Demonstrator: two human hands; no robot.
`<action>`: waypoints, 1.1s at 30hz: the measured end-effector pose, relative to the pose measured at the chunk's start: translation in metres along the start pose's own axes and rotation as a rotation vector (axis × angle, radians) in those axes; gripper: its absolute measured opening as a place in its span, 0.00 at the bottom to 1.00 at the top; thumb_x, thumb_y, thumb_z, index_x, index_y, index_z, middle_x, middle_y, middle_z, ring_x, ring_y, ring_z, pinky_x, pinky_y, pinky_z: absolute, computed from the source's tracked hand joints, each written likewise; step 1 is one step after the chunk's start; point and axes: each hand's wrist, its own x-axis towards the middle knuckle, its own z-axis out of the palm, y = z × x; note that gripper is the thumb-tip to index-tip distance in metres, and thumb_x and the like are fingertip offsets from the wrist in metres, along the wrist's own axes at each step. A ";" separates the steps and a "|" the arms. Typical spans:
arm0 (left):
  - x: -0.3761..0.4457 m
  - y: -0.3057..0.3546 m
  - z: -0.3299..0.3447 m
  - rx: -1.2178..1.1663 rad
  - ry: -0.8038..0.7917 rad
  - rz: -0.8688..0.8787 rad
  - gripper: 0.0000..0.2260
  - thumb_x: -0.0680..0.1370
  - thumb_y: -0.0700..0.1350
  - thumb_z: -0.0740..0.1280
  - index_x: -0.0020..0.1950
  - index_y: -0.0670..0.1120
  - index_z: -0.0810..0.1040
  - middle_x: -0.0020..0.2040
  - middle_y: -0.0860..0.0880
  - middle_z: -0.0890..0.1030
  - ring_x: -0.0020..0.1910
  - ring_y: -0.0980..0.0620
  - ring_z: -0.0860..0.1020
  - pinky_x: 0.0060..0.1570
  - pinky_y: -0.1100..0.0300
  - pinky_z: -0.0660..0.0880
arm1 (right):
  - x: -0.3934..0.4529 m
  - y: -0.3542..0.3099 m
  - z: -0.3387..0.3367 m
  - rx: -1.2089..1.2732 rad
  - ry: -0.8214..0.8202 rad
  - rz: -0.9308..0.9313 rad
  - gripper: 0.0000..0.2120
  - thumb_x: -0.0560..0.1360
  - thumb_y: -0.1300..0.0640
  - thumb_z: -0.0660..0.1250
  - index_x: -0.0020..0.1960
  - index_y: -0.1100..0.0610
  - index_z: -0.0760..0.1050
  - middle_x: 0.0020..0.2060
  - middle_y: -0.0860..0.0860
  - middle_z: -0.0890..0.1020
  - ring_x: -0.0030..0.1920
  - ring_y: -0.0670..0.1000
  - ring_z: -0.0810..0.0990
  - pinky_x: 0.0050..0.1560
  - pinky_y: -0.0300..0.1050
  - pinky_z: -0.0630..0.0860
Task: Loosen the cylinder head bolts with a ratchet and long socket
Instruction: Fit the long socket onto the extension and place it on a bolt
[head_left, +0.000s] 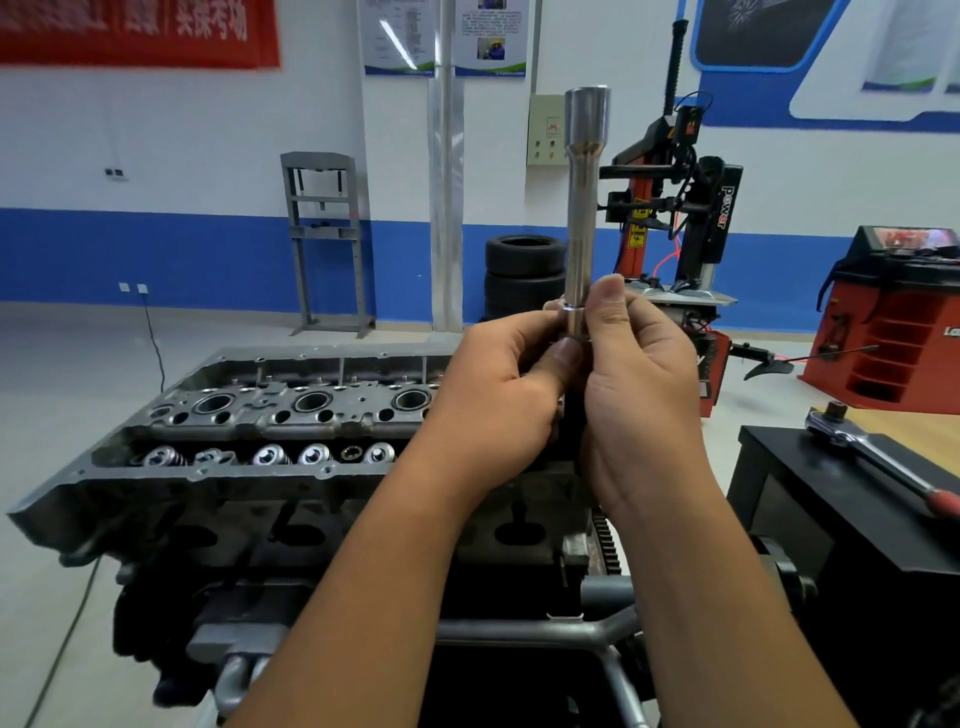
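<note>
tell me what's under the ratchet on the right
The ratchet lies on top of a black box-like stand, its red grip end running off the right edge of the frame. A wooden surface shows behind it. What is inside or beneath the black stand cannot be seen.

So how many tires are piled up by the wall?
2 in plain view: the top tire sits on the second tire, stacked against the blue wall stripe behind the long socket. The hands may hide another below.
</note>
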 end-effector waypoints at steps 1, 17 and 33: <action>0.000 0.000 0.001 0.015 0.018 0.011 0.08 0.85 0.39 0.66 0.58 0.44 0.85 0.39 0.52 0.85 0.30 0.61 0.79 0.31 0.69 0.73 | 0.000 0.000 0.000 0.026 0.006 0.003 0.23 0.70 0.39 0.70 0.45 0.60 0.80 0.42 0.60 0.82 0.46 0.60 0.81 0.57 0.75 0.78; 0.000 -0.002 0.002 0.070 0.090 0.014 0.05 0.82 0.41 0.71 0.56 0.47 0.85 0.48 0.50 0.88 0.48 0.54 0.87 0.45 0.62 0.83 | 0.002 0.000 -0.002 0.109 0.018 0.037 0.18 0.73 0.42 0.73 0.46 0.57 0.79 0.43 0.59 0.83 0.50 0.66 0.82 0.58 0.77 0.77; -0.001 0.000 0.004 0.071 0.137 0.058 0.03 0.77 0.43 0.77 0.48 0.50 0.85 0.40 0.53 0.87 0.39 0.60 0.85 0.37 0.70 0.77 | 0.004 0.002 -0.004 0.152 0.017 0.004 0.20 0.65 0.43 0.79 0.46 0.57 0.79 0.45 0.60 0.84 0.51 0.70 0.83 0.58 0.77 0.77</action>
